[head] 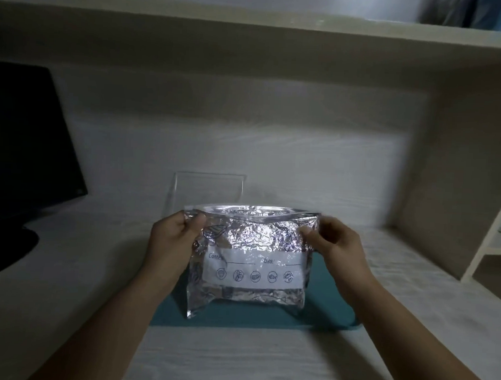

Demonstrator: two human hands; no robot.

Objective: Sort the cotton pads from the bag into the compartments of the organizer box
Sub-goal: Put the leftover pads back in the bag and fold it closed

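Both hands hold the bag upright over the teal mat, its bottom edge seeming to rest on or just above the mat. The left hand pinches the bag's upper left corner, the right hand pinches the upper right corner, and they stand well apart with the full width of the bag stretched between them. The bag's long axis runs left to right, its zip mouth along the top edge facing up and slightly away from the person; the mouth looks parted, though the blur makes that hard to settle. The film is crinkled and silvery, with a white label panel across the front, and no cotton pads can be made out through it. Just behind the bag, farther from the person, stands the clear organizer box, only its upper walls showing; its compartments are hidden. The coming move, as I judge it, turns on this: the mouth lies between the two hands and the box sits directly beyond it, so either hand could let go and reach in, neither being plainly nearer. A dark monitor stands on the pale surface to the left.
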